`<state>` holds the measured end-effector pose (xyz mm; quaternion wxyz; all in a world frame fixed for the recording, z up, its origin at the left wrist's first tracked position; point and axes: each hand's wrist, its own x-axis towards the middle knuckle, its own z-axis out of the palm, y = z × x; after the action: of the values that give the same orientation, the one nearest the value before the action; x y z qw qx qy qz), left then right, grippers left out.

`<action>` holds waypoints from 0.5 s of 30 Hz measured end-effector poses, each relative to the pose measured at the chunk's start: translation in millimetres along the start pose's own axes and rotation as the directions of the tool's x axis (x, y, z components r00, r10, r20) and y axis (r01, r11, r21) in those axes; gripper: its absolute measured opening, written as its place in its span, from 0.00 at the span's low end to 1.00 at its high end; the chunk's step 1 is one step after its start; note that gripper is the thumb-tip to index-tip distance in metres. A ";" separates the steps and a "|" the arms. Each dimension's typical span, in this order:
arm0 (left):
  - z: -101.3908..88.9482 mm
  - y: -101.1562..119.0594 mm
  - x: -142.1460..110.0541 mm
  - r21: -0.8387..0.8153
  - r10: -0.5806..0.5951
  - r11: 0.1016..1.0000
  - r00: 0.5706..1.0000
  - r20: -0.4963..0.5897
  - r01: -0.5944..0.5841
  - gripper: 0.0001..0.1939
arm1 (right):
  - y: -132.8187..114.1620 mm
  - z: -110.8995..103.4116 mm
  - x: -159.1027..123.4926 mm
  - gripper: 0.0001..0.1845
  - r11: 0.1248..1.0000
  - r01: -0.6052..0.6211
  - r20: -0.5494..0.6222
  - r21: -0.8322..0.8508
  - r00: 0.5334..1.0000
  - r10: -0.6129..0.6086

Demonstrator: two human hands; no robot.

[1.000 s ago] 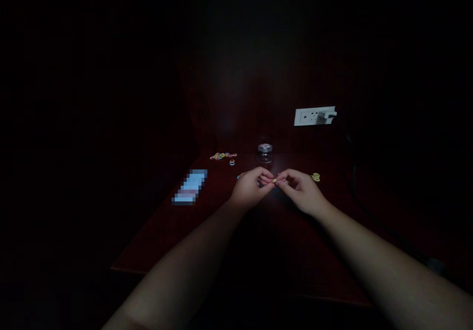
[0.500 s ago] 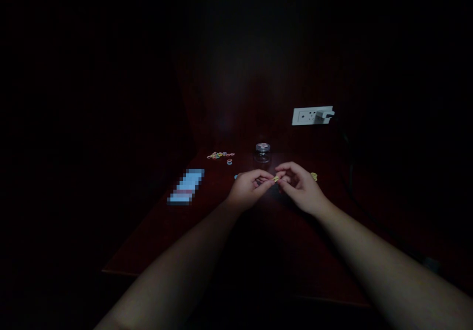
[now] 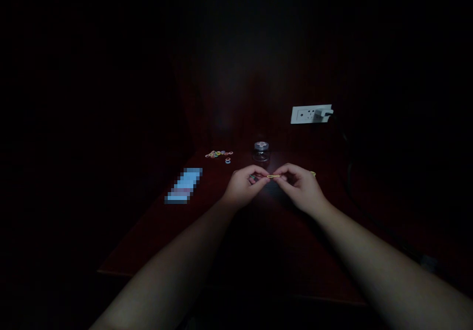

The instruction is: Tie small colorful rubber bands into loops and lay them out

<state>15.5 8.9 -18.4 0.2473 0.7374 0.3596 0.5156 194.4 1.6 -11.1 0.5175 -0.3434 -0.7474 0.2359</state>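
Stretched between the fingertips of both hands is a small yellow hair tie (image 3: 273,176), above the dark red table. My left hand (image 3: 246,184) pinches its left end, and my right hand (image 3: 299,184) pinches the right end. A bit of green shows behind my left fingers. Just past my right knuckles lies another yellow hair tie (image 3: 313,173), mostly hidden by the hand. Beyond both hands stands a clear lidded jar (image 3: 261,152). Farther left is a loose pile of coloured hair ties (image 3: 218,154), with a couple more (image 3: 227,160) lying apart from it.
A phone (image 3: 184,185), blurred into blocks, lies at the left of the table (image 3: 148,241). On the back wall is a white socket (image 3: 310,114) with a plug in it. A dark cable (image 3: 349,182) runs down the right side. The surroundings are very dark.
The yellow hair tie was bunched between my fingertips and now is drawn out into a longer loop. My right fingers opened slightly, then closed on it again. The view has shifted a little.
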 end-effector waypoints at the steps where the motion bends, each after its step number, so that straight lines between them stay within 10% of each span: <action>1: -0.4 -0.4 0.0 0.015 0.007 1.000 1.000 -0.008 -0.007 0.07 | 0.1 -0.2 0.2 0.08 1.000 -0.002 -0.008 0.005 1.000 0.002; 15: -0.3 -0.6 -0.9 0.104 0.049 0.993 0.999 0.016 -0.050 0.08 | 2.3 0.0 1.1 0.08 1.000 0.021 0.034 0.000 0.999 -0.021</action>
<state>14.9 8.6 -19.2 0.1978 0.7614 0.3661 0.4971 194.8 3.9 -12.1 0.5073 -0.3315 -0.7597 0.2359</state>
